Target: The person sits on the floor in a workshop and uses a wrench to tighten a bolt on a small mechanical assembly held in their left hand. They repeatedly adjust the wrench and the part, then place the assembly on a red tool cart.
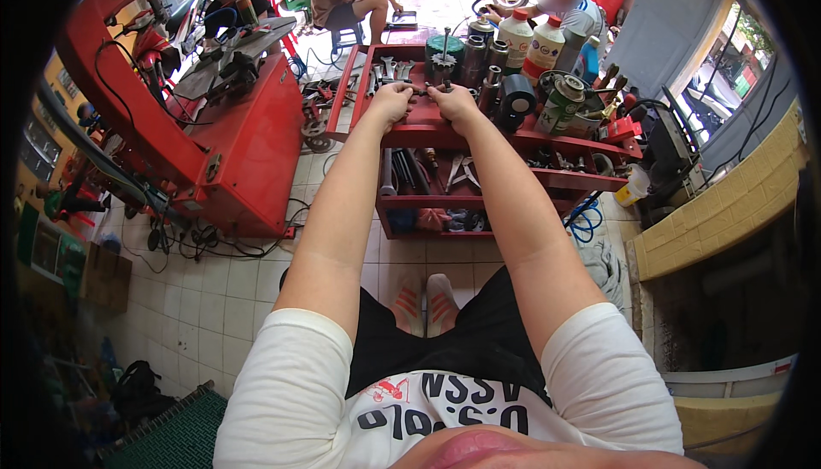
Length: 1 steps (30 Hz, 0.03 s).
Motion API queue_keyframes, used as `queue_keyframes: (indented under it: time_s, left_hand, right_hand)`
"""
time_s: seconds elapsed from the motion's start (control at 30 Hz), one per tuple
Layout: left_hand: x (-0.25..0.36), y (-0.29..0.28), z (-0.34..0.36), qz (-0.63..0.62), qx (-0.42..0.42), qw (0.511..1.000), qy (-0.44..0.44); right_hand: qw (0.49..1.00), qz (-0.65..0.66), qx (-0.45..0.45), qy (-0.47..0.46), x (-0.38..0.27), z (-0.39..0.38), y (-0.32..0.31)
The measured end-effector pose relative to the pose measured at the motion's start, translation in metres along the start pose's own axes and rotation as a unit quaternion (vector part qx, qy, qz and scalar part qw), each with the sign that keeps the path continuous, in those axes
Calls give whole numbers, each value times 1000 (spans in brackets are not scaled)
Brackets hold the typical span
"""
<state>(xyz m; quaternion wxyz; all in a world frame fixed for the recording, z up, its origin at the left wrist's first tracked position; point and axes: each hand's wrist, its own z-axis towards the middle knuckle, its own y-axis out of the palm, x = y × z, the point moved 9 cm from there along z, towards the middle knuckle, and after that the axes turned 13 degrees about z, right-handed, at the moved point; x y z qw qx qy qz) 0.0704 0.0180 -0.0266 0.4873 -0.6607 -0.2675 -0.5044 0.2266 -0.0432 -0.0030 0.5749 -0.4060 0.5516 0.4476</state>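
Both my arms reach out over the top tray of a red tool cart (pixel 505 136). My left hand (pixel 393 103) is closed, fingertips pinched on something small and dark. Close beside it, my right hand (pixel 455 104) is also closed, gripping a dark piece that points toward the left hand. The two hands almost meet, and what they hold is too small and covered to name. Several wrenches (pixel 395 67) lie in the tray just beyond my left hand. Past my right hand stand metal sockets (pixel 490 84) and a dark round-ended cylinder (pixel 516 101).
White bottles with red caps (pixel 515 40) and a green can (pixel 562 103) crowd the cart's right side. A red tire-changing machine (pixel 248 144) stands at the left, cables on the tiled floor (pixel 205 298). Several people sit or work beyond the cart. A yellow ledge (pixel 718 212) runs along the right.
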Motion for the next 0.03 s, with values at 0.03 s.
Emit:
queue_keyframes:
  time_s: [0.03]
  left_hand:
    - [2,7,1,-3,-2,1000,19]
  right_hand:
    - [1000,-1,5,2,2,1,-6]
